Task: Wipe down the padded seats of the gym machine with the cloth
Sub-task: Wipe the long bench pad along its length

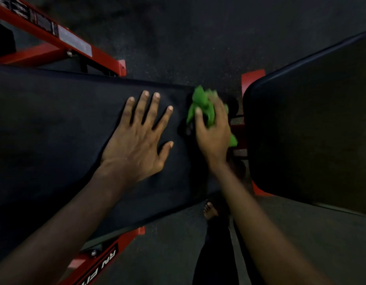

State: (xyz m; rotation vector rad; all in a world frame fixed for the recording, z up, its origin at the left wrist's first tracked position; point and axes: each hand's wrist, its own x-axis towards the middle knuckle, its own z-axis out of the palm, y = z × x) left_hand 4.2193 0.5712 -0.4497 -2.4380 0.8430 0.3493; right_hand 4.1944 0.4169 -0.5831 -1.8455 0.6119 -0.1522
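Bunched into a loose wad, the green cloth [200, 103] is gripped by the right hand [213, 130], with thumb and fingers curled over it. The far fingers are smeared by blur, so how tightly it is clenched cannot be told. The cloth is pressed against the narrow end of the long black pad [54, 130], right beside the gap that separates it from the second pad [311, 130]. The left hand [137, 140] is laid flat on the long pad just beside the cloth, fingers straight and spread, with nothing held.

The step in hand is judged to be the wiping of this end of the long pad. To be done well, the cloth is best flattened somewhat, so that more of it is brought to bear on the surface rather than dragged as a ball. Overlapping strokes should be run across the full width, and the end edge should be wrapped, since a corner is easily missed. The bracing by the left hand is useful, but the patch beneath it is covered and should be wiped in turn once the hand is lifted. Care is called for at the gap, where a trailing corner of cloth could be snagged on the red frame [244, 79]. The second pad is touched by neither hand and is judged to be left to do.
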